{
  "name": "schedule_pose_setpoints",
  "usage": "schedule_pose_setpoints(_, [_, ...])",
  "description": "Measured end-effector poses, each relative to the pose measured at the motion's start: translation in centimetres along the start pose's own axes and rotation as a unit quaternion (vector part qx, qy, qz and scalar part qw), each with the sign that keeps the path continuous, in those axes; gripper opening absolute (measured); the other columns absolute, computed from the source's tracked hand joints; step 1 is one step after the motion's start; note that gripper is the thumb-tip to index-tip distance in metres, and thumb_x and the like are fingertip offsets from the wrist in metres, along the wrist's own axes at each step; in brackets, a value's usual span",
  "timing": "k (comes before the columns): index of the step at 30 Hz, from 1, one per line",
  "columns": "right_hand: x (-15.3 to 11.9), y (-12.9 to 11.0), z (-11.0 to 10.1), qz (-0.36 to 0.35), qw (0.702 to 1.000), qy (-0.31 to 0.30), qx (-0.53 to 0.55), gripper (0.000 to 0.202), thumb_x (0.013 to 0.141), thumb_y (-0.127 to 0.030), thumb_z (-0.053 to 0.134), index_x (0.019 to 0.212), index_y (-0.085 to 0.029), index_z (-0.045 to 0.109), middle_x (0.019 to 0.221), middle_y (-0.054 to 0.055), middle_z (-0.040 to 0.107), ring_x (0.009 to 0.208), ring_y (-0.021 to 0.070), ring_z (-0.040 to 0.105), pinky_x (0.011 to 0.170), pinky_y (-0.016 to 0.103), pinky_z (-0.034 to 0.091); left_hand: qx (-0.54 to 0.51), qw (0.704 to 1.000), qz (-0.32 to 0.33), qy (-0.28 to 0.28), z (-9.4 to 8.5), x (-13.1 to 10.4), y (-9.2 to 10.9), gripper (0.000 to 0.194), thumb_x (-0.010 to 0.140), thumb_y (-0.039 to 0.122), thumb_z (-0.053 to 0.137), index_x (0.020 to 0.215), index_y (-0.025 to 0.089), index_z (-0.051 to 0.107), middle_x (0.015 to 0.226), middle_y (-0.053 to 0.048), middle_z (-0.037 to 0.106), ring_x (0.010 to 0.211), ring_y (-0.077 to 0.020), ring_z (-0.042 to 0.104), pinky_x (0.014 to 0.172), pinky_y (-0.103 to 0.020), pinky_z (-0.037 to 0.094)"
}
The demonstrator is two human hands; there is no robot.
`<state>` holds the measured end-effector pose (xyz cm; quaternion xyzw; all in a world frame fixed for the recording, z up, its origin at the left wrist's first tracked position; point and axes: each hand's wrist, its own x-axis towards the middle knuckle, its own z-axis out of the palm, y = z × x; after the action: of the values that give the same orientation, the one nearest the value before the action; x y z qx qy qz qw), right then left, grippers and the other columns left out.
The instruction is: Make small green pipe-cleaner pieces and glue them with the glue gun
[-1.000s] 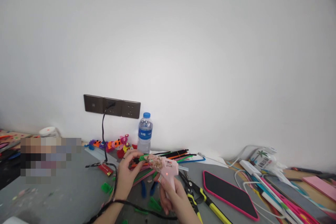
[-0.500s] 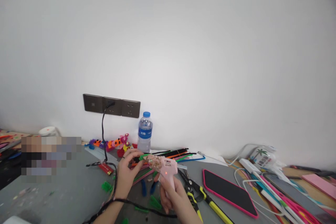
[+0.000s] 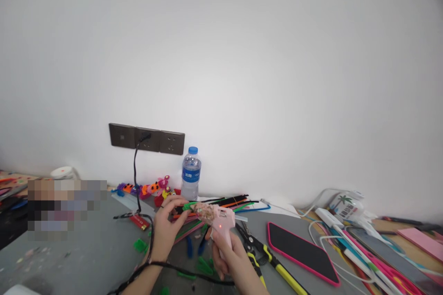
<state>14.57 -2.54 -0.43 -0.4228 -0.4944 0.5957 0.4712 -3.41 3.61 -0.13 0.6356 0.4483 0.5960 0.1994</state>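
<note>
My right hand [image 3: 230,256] is wrapped round the handle of a pink hot glue gun [image 3: 223,223], its red light lit and its nozzle end crusted with dried glue. The nozzle points left, at a small green fuzzy pipe-cleaner piece [image 3: 187,206]. Thumb and fingers of my left hand [image 3: 171,216] pinch that green piece; whether nozzle and piece touch, I cannot tell. A bundle of coloured pipe cleaners [image 3: 235,202] lies behind the hands. Green fuzzy scraps [image 3: 205,266] are scattered on the grey mat below.
Black cable [image 3: 173,267] crosses over my left forearm. Yellow-handled pliers [image 3: 277,262] and a pink-edged phone [image 3: 301,253] lie to the right. A water bottle [image 3: 191,173] stands by the wall, near pipe-cleaner figures [image 3: 150,189]. Scissors [image 3: 391,272] and white cables sit far right.
The glue gun in my right hand has shifted very slightly right. My left hand keeps its pinch on the green piece, almost unmoved.
</note>
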Motion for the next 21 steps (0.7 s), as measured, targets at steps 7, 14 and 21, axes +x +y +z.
schedule_pose_setpoints(7, [0.07,-0.06,-0.01,-0.001,1.000,0.014,-0.011,0.056,0.073,-0.074,0.057,0.073,-0.018,0.049,0.036,-0.011,0.035,0.030,0.0051,0.030,0.033,0.017,0.025,0.007,1.000,0.003,0.004,-0.03,0.03,-0.15,0.009,0.074,0.025,0.066,0.079,0.020,0.072,0.089,-0.006,0.069,0.078,-0.0220,0.065,0.062,-0.028,0.051])
schedule_pose_setpoints(14, [0.15,-0.04,0.07,0.009,0.999,0.032,-0.015,0.063,0.068,-0.080,0.055,0.076,-0.017,0.051,0.035,-0.012,0.034,0.029,0.0054,0.029,0.033,0.018,0.025,0.002,1.000,0.007,0.004,-0.05,0.10,-0.17,0.009,0.074,0.024,0.066,0.078,0.021,0.073,0.087,-0.006,0.069,0.079,-0.0223,0.065,0.061,-0.028,0.051])
schedule_pose_setpoints(21, [0.11,0.21,-0.25,0.005,0.999,0.038,-0.024,0.060,0.071,-0.078,0.054,0.075,-0.018,0.051,0.036,-0.011,0.035,0.029,0.0061,0.029,0.033,0.018,0.027,0.010,1.000,0.004,0.014,-0.09,0.18,-0.08,0.010,0.073,0.026,0.067,0.078,0.020,0.073,0.087,-0.007,0.070,0.077,-0.0220,0.065,0.060,-0.028,0.052])
